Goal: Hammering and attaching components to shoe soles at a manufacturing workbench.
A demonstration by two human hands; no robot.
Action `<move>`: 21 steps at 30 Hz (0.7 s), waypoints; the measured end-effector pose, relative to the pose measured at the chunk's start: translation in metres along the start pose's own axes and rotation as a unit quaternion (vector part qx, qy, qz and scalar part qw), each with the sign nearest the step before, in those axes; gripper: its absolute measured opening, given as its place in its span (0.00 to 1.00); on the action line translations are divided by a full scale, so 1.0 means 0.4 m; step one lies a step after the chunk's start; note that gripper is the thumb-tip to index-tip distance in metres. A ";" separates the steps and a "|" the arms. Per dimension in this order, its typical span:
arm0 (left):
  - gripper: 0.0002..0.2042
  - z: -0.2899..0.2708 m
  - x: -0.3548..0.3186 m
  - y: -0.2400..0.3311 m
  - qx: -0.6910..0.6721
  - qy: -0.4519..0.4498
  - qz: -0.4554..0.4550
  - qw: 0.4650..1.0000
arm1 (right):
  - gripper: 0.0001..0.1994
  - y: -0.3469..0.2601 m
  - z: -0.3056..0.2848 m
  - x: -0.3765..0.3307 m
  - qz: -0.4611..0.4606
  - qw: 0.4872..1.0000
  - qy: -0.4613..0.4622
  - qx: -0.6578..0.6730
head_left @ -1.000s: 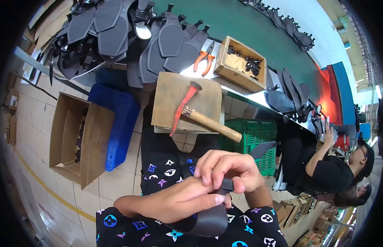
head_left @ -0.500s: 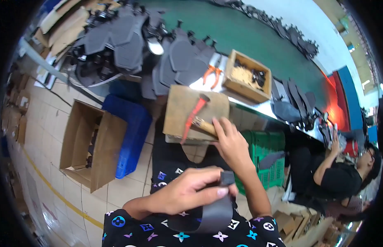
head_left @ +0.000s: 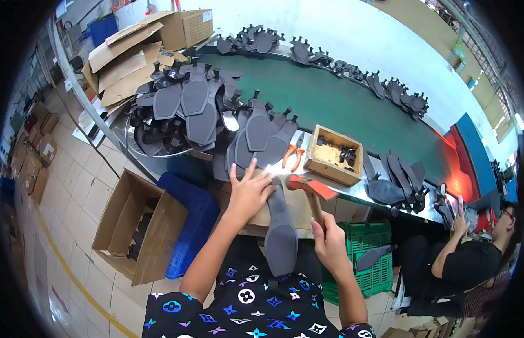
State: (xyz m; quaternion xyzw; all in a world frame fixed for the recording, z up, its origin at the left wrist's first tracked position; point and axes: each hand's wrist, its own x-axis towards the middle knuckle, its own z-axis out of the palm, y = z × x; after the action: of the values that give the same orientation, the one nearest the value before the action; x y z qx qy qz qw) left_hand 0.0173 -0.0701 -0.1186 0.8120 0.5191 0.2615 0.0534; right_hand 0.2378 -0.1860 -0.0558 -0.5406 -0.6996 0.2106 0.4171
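A dark grey shoe sole (head_left: 281, 242) lies lengthwise over the wooden block (head_left: 256, 218), its narrow heel end away from me and its wide toe end overhanging my lap. My left hand (head_left: 248, 194) is at the left of the heel end, fingers spread, thumb side against it. My right hand (head_left: 331, 242) is closed round the wooden handle of a hammer (head_left: 310, 186) with a red head. The head hangs just right of the heel end, above the block. Whether anything small sits at the heel tip I cannot make out.
Beyond the block are piled heeled soles (head_left: 256, 132), orange-handled pliers (head_left: 294, 156) and a wooden box (head_left: 335, 172) of small dark parts. A green conveyor belt (head_left: 307, 93) runs behind. A cardboard box (head_left: 112, 225) and green crate (head_left: 366, 231) flank me. Another person (head_left: 459, 248) sits at right.
The right hand has lifted the hammer off the block. The left hand has brought the sole from my lap up onto the block. My view has tilted up.
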 end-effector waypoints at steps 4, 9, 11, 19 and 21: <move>0.24 -0.012 -0.009 -0.032 -0.030 -0.026 -0.008 0.999 | 0.13 -0.092 -0.099 0.018 -0.098 0.991 0.083 -0.042; 0.36 -0.015 0.013 -0.023 -0.061 -0.068 0.027 0.995 | 0.12 -0.241 -0.127 0.026 -0.241 0.949 0.159 0.124; 0.37 -0.020 -0.003 -0.037 -0.060 -0.068 0.012 0.996 | 0.08 -0.116 -0.031 0.035 -0.184 0.946 0.053 -0.261; 0.39 0.021 -0.014 -0.040 -0.075 -0.052 0.039 0.995 | 0.10 -0.212 -0.190 0.024 -0.261 0.862 0.207 0.382; 0.39 0.018 -0.017 -0.046 -0.063 -0.037 0.036 0.997 | 0.09 -0.153 -0.037 -0.010 -0.179 0.899 0.108 -0.385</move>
State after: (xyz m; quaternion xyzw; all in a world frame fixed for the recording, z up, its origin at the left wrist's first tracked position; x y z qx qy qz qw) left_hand 0.0034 -0.0665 -0.1338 0.8343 0.4700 0.2649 0.1139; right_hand 0.2145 -0.2121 -0.0032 -0.5440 -0.7618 -0.2133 0.2795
